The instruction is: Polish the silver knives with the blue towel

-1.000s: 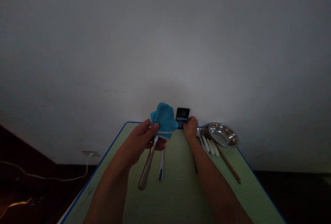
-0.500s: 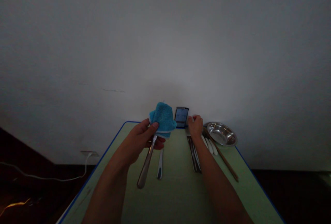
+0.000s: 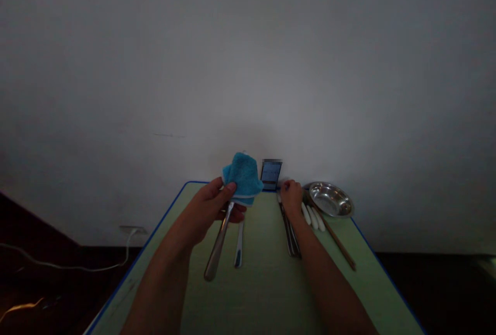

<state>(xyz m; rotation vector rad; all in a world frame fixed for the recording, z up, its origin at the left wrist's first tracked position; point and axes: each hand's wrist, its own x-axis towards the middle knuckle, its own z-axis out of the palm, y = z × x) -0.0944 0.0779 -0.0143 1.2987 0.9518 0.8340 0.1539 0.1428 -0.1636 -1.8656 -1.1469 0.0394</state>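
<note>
My left hand (image 3: 211,210) is closed around a blue cloth (image 3: 242,177) and the upper part of a long steel utensil (image 3: 216,247), whose handle slants down over the green table (image 3: 256,288). My right hand (image 3: 292,196) rests with curled fingers on the far ends of some dark steel cutlery (image 3: 290,232) lying lengthwise on the table. A phone (image 3: 270,174) leans against the wall just beyond both hands.
A smaller steel utensil (image 3: 239,244) lies beside the held one. Right of my right hand lie white-handled pieces (image 3: 313,217), wooden chopsticks (image 3: 337,239) and a steel bowl (image 3: 330,199). The table has a blue edge. Cables (image 3: 70,265) run along the dark floor at left.
My right hand moved from the phone's foot a little right and toward me onto the dark cutlery, which now shows beside my arm. My left hand stays put with cloth and utensil.
</note>
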